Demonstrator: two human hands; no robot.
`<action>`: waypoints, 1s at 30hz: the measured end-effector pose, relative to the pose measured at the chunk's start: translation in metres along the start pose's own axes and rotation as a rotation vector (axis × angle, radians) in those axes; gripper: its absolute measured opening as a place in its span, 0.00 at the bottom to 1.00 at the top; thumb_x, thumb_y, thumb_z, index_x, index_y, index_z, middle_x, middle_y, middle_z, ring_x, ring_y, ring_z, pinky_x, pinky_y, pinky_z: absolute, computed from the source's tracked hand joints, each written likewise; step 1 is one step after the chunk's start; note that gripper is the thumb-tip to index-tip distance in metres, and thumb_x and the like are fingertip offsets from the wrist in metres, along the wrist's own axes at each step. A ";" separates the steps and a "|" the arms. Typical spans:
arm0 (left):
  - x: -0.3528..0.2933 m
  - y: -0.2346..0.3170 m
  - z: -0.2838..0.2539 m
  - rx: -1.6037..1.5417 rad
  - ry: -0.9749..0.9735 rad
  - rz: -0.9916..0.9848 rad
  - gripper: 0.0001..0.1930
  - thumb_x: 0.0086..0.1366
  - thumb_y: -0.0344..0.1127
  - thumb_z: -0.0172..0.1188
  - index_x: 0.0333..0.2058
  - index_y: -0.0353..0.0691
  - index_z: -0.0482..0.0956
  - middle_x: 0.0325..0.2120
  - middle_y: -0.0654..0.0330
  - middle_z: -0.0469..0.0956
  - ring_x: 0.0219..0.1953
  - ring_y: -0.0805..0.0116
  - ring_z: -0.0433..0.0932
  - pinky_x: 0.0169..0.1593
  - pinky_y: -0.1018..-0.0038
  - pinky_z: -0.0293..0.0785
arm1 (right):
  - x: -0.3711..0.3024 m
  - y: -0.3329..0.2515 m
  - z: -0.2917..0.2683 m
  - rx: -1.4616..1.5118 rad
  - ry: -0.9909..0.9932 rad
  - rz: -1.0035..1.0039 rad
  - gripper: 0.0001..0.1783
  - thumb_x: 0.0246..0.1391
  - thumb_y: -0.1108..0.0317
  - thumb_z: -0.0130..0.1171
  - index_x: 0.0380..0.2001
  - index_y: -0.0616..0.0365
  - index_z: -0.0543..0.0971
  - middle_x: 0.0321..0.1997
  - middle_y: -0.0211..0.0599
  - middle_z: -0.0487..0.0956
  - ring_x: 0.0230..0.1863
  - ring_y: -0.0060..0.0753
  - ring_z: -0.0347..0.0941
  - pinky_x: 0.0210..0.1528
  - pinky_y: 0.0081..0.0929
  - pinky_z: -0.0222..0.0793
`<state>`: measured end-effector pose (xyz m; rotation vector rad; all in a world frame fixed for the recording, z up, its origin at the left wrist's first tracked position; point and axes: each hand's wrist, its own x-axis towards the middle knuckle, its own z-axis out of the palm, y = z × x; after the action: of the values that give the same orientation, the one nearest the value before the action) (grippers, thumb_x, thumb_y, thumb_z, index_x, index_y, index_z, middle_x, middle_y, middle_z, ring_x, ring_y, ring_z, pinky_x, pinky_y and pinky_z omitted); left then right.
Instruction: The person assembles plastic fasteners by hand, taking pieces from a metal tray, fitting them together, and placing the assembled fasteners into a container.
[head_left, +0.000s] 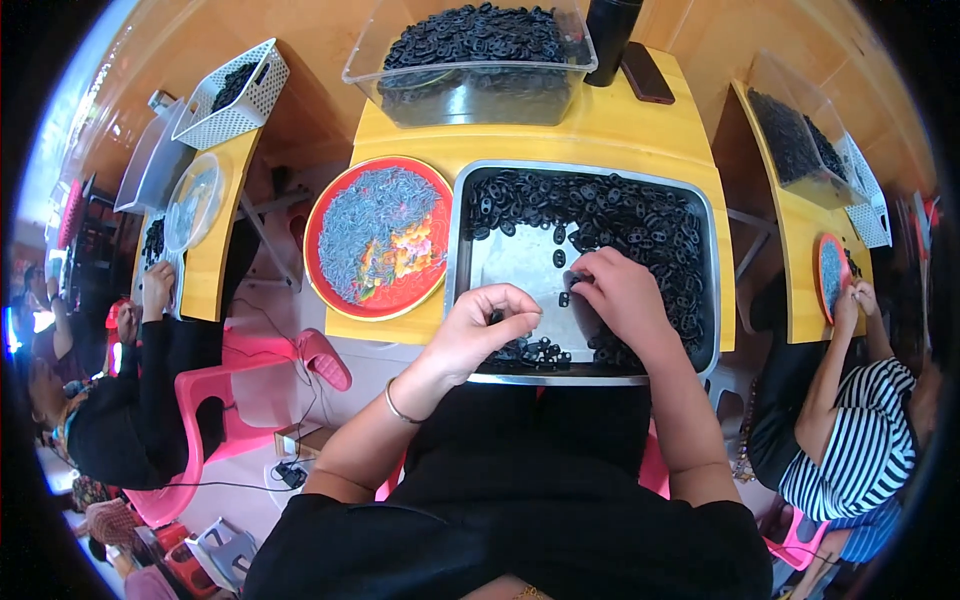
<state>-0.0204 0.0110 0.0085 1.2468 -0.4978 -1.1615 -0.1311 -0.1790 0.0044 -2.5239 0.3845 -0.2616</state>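
Observation:
Over the shallow metal tray (455, 270), my right hand (622, 300) is closed, its fingertips pinched around a small black oval plastic piece. My left hand (488, 325) hovers above the tray's near left part, thumb and index finger pressed close together; what they hold is too small to make out. Many black oval pieces with holes (640, 215) are heaped along the tray's far and right sides, and a few lie loose in its bare middle. A smaller cluster of black pieces (542, 353) sits near the front edge. Left of the tray, a red patterned plate (312, 245) bears thin greyish slivers (375, 215).
A clear plastic bin (470, 95) full of black pieces stands at the table's back, beside a black cylinder (612, 35) and a dark phone (647, 73). People work at yellow tables (215, 245) on both sides. A pink chair (215, 400) stands to the left.

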 end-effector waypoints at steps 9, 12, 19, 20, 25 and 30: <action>-0.001 -0.007 -0.002 -0.154 0.094 -0.012 0.06 0.60 0.32 0.58 0.34 0.37 0.77 0.26 0.70 0.74 0.21 0.90 0.61 0.20 0.90 0.50 | -0.001 0.000 0.007 -0.061 -0.082 0.001 0.06 0.42 0.70 0.61 0.28 0.53 0.77 0.28 0.35 0.73 0.35 0.39 0.73 0.35 0.34 0.70; 0.000 -0.007 -0.001 -0.172 0.081 -0.005 0.06 0.61 0.32 0.57 0.35 0.37 0.76 0.26 0.70 0.74 0.21 0.90 0.60 0.20 0.90 0.50 | -0.004 -0.009 0.003 0.195 -0.002 -0.050 0.05 0.43 0.72 0.60 0.28 0.55 0.79 0.28 0.35 0.74 0.34 0.37 0.74 0.35 0.30 0.70; 0.000 -0.004 0.006 -0.157 0.087 0.072 0.05 0.60 0.29 0.58 0.33 0.35 0.76 0.27 0.67 0.75 0.28 0.85 0.68 0.31 0.87 0.62 | -0.020 -0.042 -0.002 0.640 0.122 -0.037 0.10 0.49 0.81 0.53 0.35 0.62 0.80 0.32 0.35 0.73 0.32 0.26 0.76 0.35 0.18 0.72; 0.000 -0.003 0.006 -0.139 0.087 0.076 0.04 0.60 0.28 0.58 0.33 0.35 0.76 0.28 0.66 0.76 0.30 0.83 0.69 0.34 0.85 0.64 | -0.020 -0.044 -0.002 0.651 0.135 -0.063 0.13 0.51 0.83 0.50 0.38 0.62 0.79 0.33 0.36 0.72 0.32 0.25 0.76 0.35 0.17 0.73; 0.001 -0.004 0.009 -0.015 0.141 0.139 0.03 0.60 0.29 0.57 0.32 0.36 0.76 0.24 0.69 0.73 0.21 0.88 0.63 0.24 0.89 0.56 | -0.023 -0.055 0.001 0.714 0.181 0.052 0.13 0.46 0.78 0.58 0.39 0.59 0.79 0.32 0.36 0.75 0.31 0.25 0.76 0.33 0.18 0.72; 0.000 -0.006 0.009 0.049 0.126 0.174 0.03 0.57 0.26 0.59 0.31 0.36 0.77 0.26 0.68 0.75 0.30 0.83 0.69 0.35 0.85 0.64 | -0.026 -0.052 0.005 0.805 0.186 0.108 0.11 0.45 0.77 0.61 0.36 0.60 0.79 0.31 0.36 0.76 0.31 0.24 0.76 0.34 0.19 0.72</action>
<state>-0.0303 0.0071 0.0060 1.2833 -0.5312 -0.9234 -0.1429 -0.1267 0.0271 -1.6906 0.3872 -0.4960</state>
